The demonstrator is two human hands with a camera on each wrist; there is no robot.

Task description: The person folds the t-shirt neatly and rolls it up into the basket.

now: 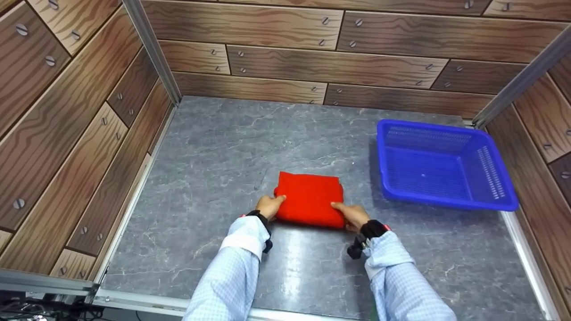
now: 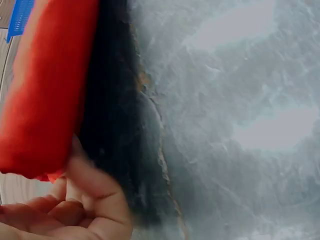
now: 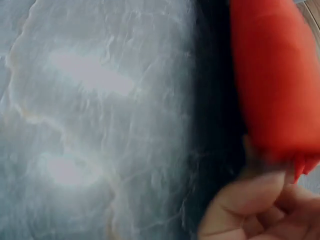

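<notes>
A red cloth (image 1: 310, 198), folded into a thick rectangle, is held between both hands at the middle of the grey surface. At its left side my left hand (image 1: 269, 206) pinches the edge, thumb on top and the other fingers beneath. My right hand (image 1: 353, 216) grips the opposite side the same way. In the left wrist view the rounded near fold of the cloth (image 2: 50, 90) runs above curled fingers. The right wrist view has that fold of the cloth (image 3: 277, 75) a little blurred. Dark shadow lies along the fold; whether the whole cloth is off the surface I cannot tell.
A blue plastic basket (image 1: 446, 203) with slotted sides stands to the right of the cloth, near the right wall. Wood-patterned panels (image 1: 285, 62) enclose the back and both sides. A metal rail (image 1: 142, 301) borders the front edge of the marbled grey surface (image 1: 214, 142).
</notes>
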